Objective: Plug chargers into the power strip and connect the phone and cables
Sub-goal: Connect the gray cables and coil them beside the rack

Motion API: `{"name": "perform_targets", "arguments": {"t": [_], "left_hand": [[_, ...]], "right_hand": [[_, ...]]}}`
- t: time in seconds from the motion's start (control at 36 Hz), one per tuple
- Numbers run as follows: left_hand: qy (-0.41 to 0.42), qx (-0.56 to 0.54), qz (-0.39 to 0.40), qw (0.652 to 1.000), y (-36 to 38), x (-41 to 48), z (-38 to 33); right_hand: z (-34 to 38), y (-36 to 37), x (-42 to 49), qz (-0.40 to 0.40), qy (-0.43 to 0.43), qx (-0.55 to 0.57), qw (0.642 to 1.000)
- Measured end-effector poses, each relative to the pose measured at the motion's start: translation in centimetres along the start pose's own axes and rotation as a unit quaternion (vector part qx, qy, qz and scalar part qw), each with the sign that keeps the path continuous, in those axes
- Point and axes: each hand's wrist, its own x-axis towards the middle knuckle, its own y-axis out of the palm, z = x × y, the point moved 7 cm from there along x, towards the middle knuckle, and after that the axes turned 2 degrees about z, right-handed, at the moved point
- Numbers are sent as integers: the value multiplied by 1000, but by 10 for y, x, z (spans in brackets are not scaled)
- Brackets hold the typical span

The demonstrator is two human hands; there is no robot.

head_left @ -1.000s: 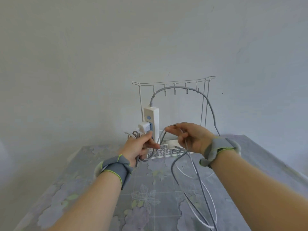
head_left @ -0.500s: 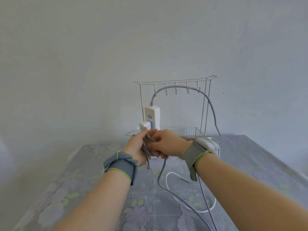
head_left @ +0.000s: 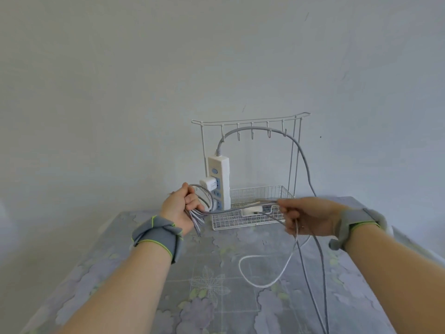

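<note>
A white power strip (head_left: 221,179) stands upright in the wire rack (head_left: 250,219), with a white charger (head_left: 208,185) plugged into its left side. My left hand (head_left: 179,209) grips a coiled bundle of grey cable (head_left: 199,214) just left of the strip. A strand of that cable runs right to my right hand (head_left: 307,216), which pinches it in front of the basket. Grey cable lengths (head_left: 313,273) hang from my right hand toward the table's near edge. A white charger block (head_left: 252,210) lies in the basket. No phone is visible.
A white cable loop (head_left: 260,273) lies on the floral tablecloth (head_left: 134,273) in front of the rack. The strip's thick grey cord (head_left: 302,155) arcs over the rack's hooks and drops behind the table at right. A bare wall stands close behind.
My hands were together at the power strip half a second ago. My right hand has pulled away to the right, drawing a strand of grey cable out of the bundle in my left hand.
</note>
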Motion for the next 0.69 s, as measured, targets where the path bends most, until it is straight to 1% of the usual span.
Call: {"name": "perform_targets", "arguments": {"t": [0.08, 0.14, 0.19, 0.25, 0.31, 0.36, 0.42, 0.5, 0.58, 0.67, 0.69], "left_hand": [[21, 68, -9, 997, 7, -2, 8], [31, 159, -9, 987, 13, -5, 14], [47, 255, -16, 966, 15, -8, 18], [42, 310, -22, 949, 16, -11, 22], [11, 310, -14, 951, 17, -14, 29], [-14, 302, -9, 953, 18, -17, 33], [-21, 293, -7, 956, 18, -17, 34], [-34, 294, 13, 955, 19, -17, 36], [-56, 293, 22, 954, 18, -17, 38], [-85, 271, 30, 958, 17, -19, 41], [-94, 259, 37, 961, 17, -20, 42]], "right_hand": [[5, 3, 8, -59, 3, 134, 989], [11, 12, 14, -93, -18, 176, 980], [21, 25, 20, -101, -48, 190, 976], [31, 43, 21, -90, -72, 158, 981], [38, 60, 23, -84, -87, 99, 988], [43, 73, 24, -100, -100, 22, 990], [46, 84, 27, -106, -108, -45, 987], [47, 98, 31, -103, -105, -106, 983], [48, 107, 31, -118, -96, -165, 974], [52, 115, 28, -115, -88, -215, 966], [55, 116, 27, -121, -87, -246, 958]]}}
